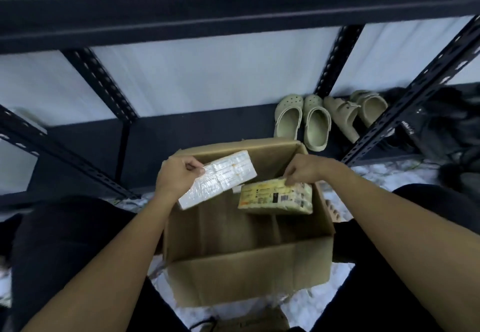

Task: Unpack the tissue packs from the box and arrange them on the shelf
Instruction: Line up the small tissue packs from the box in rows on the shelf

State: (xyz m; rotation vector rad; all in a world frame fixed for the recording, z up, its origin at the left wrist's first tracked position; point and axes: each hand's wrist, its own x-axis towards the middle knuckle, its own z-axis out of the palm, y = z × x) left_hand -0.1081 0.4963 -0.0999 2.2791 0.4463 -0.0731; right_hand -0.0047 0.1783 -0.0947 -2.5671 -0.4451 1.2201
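L hand (174, 175) fingers clamp white pack (220, 177); R hand (302, 169) fingers pinch yellow pack (276, 196).

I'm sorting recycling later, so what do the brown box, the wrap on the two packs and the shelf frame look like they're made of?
The open brown box looks like matte corrugated cardboard, with creased flaps. The white pack in the left hand and the yellow printed pack under the right hand seem wrapped in glossy plastic film that catches the light. The dark slotted shelf frame looks like painted metal, with punched holes.
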